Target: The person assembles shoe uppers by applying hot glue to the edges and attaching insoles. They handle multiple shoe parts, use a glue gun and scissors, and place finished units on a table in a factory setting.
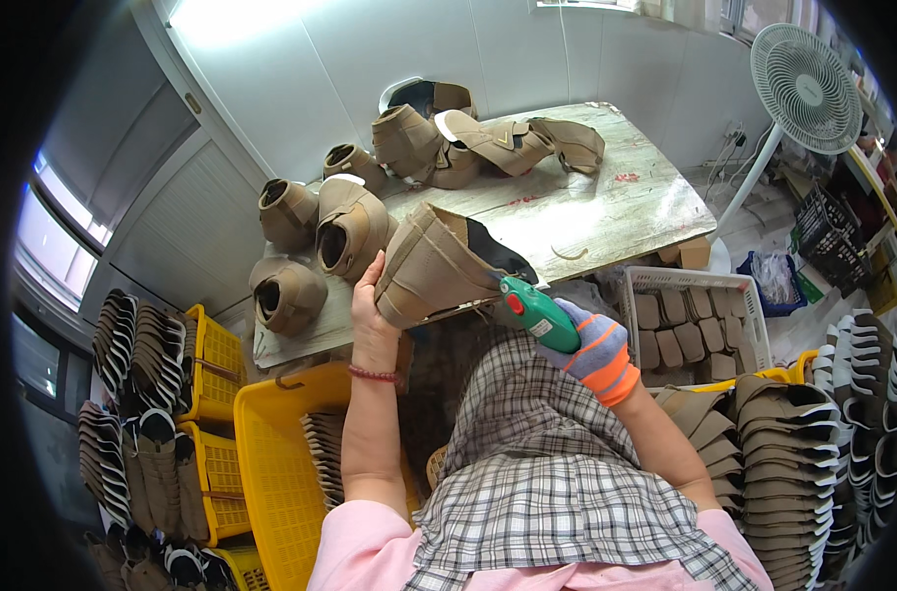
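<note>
My bare left hand (369, 306) grips a tan fabric shoe upper (435, 267) by its left end, holding it up over the table's front edge. The upper's dark lining shows on the right. In my right hand (598, 351), which wears a grey glove with orange bands, is a green handheld power cutter (546, 322) with a red button. Its tip meets or nearly meets the lower right rim of the upper; the blade is too small to make out. Just beyond my left hand stands another tan upper (354, 225), with a white edge.
More tan uppers (408, 140) lie on the worn wooden table (640, 210). A yellow crate (271, 443) stands at left, and stacked uppers (784, 458) at right. Beyond are a white crate (759, 325) of tan pieces and a standing fan (807, 92).
</note>
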Action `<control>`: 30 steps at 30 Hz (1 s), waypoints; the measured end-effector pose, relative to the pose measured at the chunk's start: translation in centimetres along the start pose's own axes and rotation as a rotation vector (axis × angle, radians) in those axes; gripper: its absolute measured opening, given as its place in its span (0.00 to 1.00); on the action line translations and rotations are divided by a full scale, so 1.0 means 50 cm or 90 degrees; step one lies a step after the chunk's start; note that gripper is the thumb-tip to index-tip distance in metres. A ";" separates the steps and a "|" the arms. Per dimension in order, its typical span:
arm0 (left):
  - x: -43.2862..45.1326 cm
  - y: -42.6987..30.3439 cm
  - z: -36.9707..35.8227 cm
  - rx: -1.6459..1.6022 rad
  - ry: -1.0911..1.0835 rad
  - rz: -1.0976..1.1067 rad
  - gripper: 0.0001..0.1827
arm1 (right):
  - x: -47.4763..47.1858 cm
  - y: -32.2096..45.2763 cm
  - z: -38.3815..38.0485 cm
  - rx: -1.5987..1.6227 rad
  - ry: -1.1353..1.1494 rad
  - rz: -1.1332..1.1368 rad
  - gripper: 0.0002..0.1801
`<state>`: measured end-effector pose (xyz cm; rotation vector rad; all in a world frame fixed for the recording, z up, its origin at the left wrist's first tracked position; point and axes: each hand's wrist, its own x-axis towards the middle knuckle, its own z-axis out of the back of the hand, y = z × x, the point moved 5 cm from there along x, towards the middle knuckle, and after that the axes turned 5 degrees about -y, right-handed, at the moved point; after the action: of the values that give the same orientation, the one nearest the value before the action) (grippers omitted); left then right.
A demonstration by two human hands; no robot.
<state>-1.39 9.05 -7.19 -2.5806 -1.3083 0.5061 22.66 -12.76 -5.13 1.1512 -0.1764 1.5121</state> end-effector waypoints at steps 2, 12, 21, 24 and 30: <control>-0.009 0.008 -0.017 0.017 0.027 -0.020 0.19 | 0.008 0.007 -0.005 0.037 -0.010 -0.018 0.31; -0.075 0.048 -0.079 0.326 0.037 -0.232 0.19 | 0.007 -0.013 -0.034 0.185 0.036 -0.283 0.32; 0.063 -0.059 -0.200 1.328 0.047 -0.483 0.25 | -0.051 -0.080 0.025 0.136 -0.029 -0.419 0.32; 0.173 -0.137 -0.311 1.455 0.023 -0.551 0.27 | -0.060 -0.091 0.033 0.177 -0.038 -0.429 0.32; 0.390 -0.224 -0.475 1.547 -0.042 -0.633 0.27 | -0.053 -0.112 0.027 0.112 -0.038 -0.424 0.33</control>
<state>10.31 30.76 14.29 0.0736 -0.5923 0.8898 27.59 -13.64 -9.03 1.2343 0.2856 0.9134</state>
